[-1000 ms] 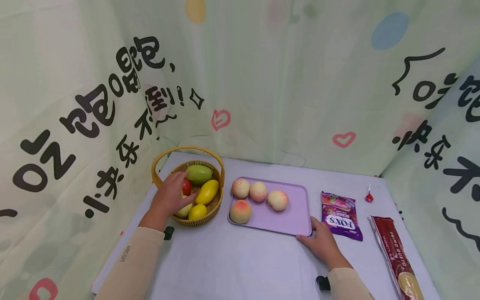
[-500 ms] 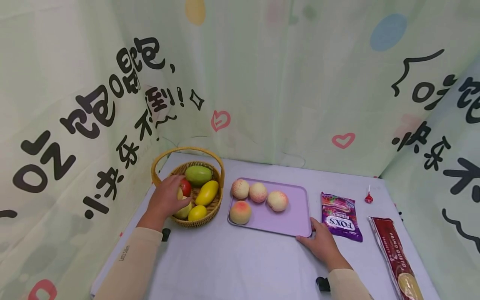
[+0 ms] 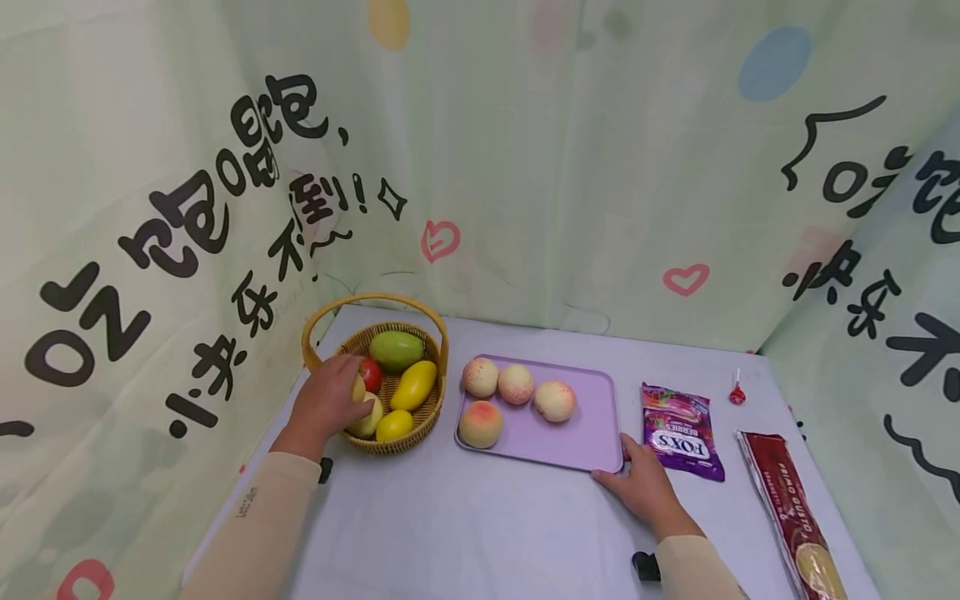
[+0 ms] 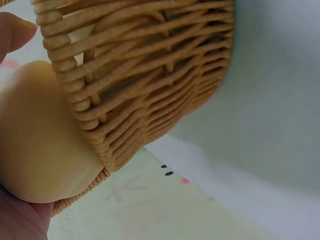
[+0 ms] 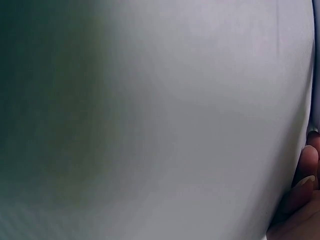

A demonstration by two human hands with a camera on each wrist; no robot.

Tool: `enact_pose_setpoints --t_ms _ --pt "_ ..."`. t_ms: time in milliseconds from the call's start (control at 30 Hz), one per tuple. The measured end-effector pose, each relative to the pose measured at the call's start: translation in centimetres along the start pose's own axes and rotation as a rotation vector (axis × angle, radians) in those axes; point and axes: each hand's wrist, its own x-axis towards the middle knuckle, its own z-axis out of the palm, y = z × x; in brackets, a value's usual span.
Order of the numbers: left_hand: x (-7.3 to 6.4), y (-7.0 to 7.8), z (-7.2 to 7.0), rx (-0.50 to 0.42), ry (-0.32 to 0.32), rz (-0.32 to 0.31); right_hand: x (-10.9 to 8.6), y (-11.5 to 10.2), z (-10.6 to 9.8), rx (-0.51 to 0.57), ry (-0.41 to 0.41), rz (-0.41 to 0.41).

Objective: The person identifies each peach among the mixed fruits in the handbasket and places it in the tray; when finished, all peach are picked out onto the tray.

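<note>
At the left side of the wicker basket [image 3: 437,417], my left hand [image 3: 324,402] holds a smooth, pale yellow fruit [image 4: 42,135] in its palm, close against the rim. Part of this fruit is hidden by the hand. In the basket lie a green fruit [image 3: 397,351], a red fruit [image 3: 371,375], a yellow mango [image 3: 415,386], a lemon [image 3: 394,426] and a pale fruit [image 3: 367,419]. My right hand [image 3: 647,483] grips the near right corner of the purple tray [image 3: 570,442]. Several peaches [image 3: 481,424] sit on the tray's left part.
Right of the tray lies a purple candy bag [image 3: 681,432]. Beyond it are a red lollipop [image 3: 738,392] and a long red spaghetti pack [image 3: 791,512]. A printed curtain [image 3: 525,250] rises behind and beside the white table [image 3: 465,525].
My left hand has drawn back a little to the left, from over the basket's fruit to its left rim, with the pale yellow fruit. The right hand has stayed at the tray corner.
</note>
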Motion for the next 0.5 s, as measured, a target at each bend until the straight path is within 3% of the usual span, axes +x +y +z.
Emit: enact_pose_setpoints --t_ms 300,500 --pt "0.45 -0.11 -0.01 0.086 -0.047 0.005 0.26 0.19 -0.02 -0.002 0.006 0.0" --pt "0.76 -0.19 0.03 0.094 -0.075 0.002 0.29 0.26 -0.02 -0.007 0.004 -0.004"
